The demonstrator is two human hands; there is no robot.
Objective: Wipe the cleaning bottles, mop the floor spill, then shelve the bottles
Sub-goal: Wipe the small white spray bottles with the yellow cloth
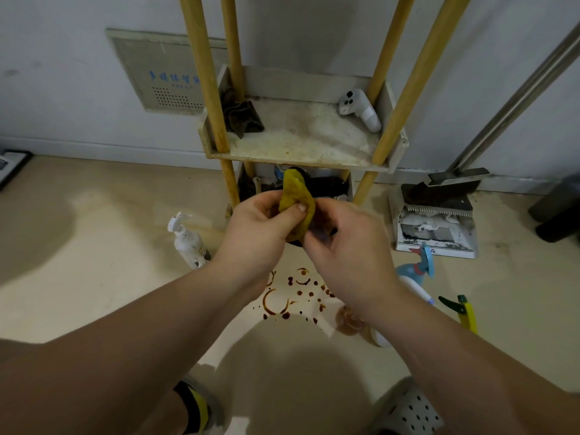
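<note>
Your left hand (254,227) pinches the yellow cloth (296,196) between thumb and fingers. Your right hand (348,246) has its grip curled round a dark object (295,243) under the cloth. It is probably one of the bottles, but too much is hidden to say. Both hands are just in front of the rack (298,136), level with its lower shelf.

The spill (292,296) lies on the floor in front of the rack, right under your hands. If the cloth slides on a wet surface, the dark object could drop into it and splash. Your feet are just short of the spill, so a step toward the rack would likely tread it about.

The blue spray bottle (417,271) stands at the rack's right front, close by your right forearm, where a swing outward could tip it. The white pump bottle (188,243) stands at the rack's left foot.

The dustpan (436,227) crowds the rack's right side, so the wider room is on the left. On the rack's middle shelf, a brown rag (243,119) and a white controller (361,111) sit at opposite ends, with bare board between. The corner posts narrow the way in.
</note>
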